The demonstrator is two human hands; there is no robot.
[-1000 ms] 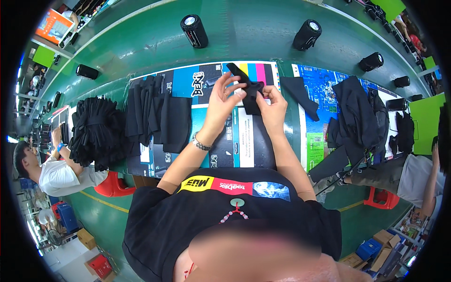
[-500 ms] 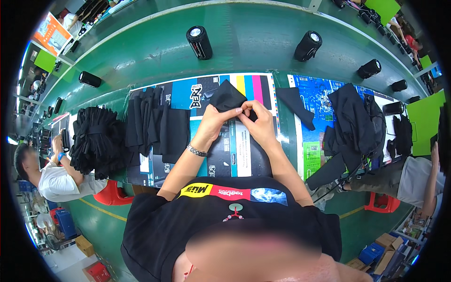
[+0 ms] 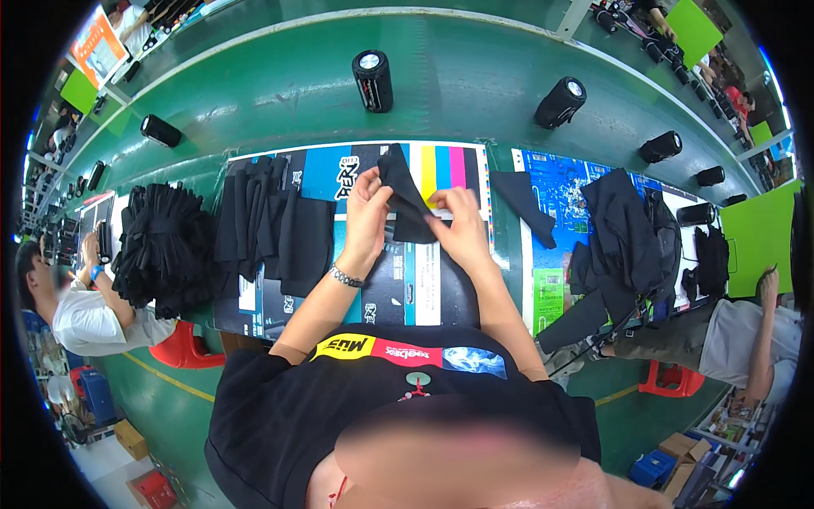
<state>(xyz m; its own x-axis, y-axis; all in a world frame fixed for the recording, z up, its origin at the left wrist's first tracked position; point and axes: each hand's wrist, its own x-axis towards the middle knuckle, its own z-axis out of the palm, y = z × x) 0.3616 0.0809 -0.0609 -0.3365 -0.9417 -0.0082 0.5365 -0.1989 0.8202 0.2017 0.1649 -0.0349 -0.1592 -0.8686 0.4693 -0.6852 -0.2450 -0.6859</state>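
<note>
Hands meet above the middle of a green counter (image 3: 280, 85), both closed on one piece of black fabric (image 3: 403, 199). The left hand (image 3: 366, 204) pinches the cloth along its left edge with curled fingers, a metal watch (image 3: 345, 276) sitting on that wrist. The right hand (image 3: 462, 225) grips the lower right edge of the same piece, fingers bent and thumb pressed on the cloth. The fabric stands up between them, its upper corner pointing away from the person, held off the surface over a large printed paper sheet (image 3: 458, 165) with cyan, yellow and magenta colour bars.

Just left of the hands, a row of flat black fabric pieces (image 3: 271, 225) lies overlapping on the printed sheet. Farther left sits a tall bundled heap of black fabric (image 3: 161, 250), near a seated person in a white shirt (image 3: 80, 318) at the counter's left end. To the right of the hands, a single black fabric piece (image 3: 521, 204) lies on a blue printed sheet (image 3: 560, 191), and beyond it a loose pile of dark garments (image 3: 627, 237) spreads across the counter. Another person (image 3: 738, 339) in a light shirt sits at the right edge.

Along the far side of the counter, well apart from the hands, stand several black cylindrical speakers: one (image 3: 373, 81) straight ahead, one (image 3: 560, 102) to the right, one (image 3: 159, 130) to the left.
</note>
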